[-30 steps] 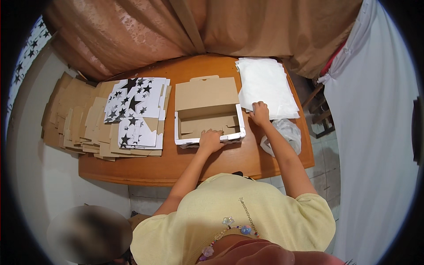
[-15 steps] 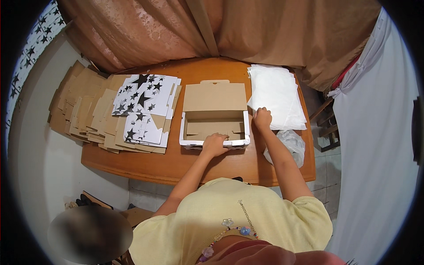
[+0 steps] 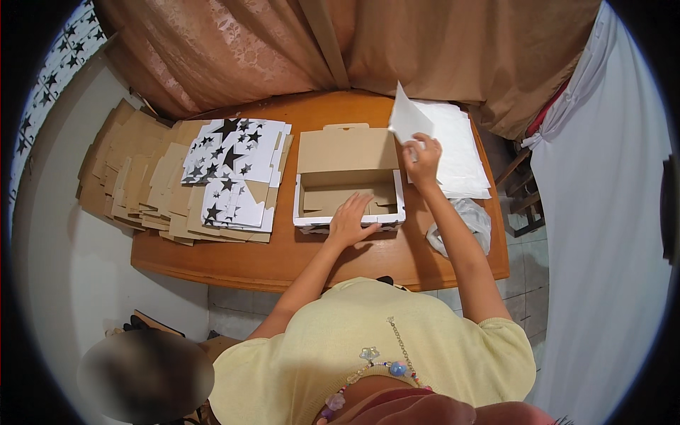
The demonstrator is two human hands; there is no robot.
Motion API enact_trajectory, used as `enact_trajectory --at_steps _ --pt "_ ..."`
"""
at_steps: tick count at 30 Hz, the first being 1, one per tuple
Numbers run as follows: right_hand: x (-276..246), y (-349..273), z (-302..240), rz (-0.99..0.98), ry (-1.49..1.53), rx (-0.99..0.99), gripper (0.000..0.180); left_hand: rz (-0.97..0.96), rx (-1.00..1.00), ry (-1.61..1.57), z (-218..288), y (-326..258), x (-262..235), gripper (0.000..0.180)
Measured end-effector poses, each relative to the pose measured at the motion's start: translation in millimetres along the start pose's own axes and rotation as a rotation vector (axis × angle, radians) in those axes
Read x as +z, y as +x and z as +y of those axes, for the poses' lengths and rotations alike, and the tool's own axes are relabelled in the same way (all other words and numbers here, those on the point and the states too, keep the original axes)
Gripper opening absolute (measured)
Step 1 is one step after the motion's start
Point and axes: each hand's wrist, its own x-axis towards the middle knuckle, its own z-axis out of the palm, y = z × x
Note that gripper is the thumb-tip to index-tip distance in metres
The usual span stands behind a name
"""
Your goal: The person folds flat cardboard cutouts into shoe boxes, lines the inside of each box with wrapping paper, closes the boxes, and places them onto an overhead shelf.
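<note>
An open cardboard box, brown inside with white edges, stands on the table with its lid flap tipped back. My left hand rests over its front wall, fingers stretched out flat toward the inside and holding nothing. Beside the box's right edge, my right hand pinches a thin white sheet of paper, whose far corner is raised and folded over. The stack of white paper sheets lies just right of that hand.
Flattened cardboard boxes lie in overlapping piles at the left of the wooden table. Star-printed white box blanks lie on top nearest the box. A clear plastic bag sits by my right forearm. Brown curtains hang behind.
My right hand has lifted a white sheet off the stack and moved it up toward the box. My left hand has loosened its hold on the box's front wall and spread its fingers.
</note>
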Motion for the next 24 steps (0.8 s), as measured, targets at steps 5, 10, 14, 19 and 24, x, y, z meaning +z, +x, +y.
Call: enact_trajectory --at_steps 5,10,14,19,24 --pt "-0.2 -14.2 -66.4 -0.342 0.132 -0.241 0.009 0.55 -0.001 -0.349 -9.5 -12.2 -12.1 0.045" --pt "5.8 -39.0 -95.3 -0.489 0.184 -0.283 0.007 0.689 -0.061 -0.233 -20.5 -29.0 -41.6 0.037" --pt "8.7 -51.3 -110.9 -0.525 0.211 -0.276 0.007 0.675 -0.124 -0.13 -36.1 -47.9 -48.9 0.036" --pt "10.5 -63.1 -129.8 -0.576 0.31 -0.365 0.006 0.593 -0.133 -0.05 -48.2 -62.3 -55.7 0.032" --pt "11.1 -70.9 -143.6 -0.636 0.306 -0.3 0.005 0.458 -0.075 -0.026 -58.5 -65.5 -70.9 0.036"
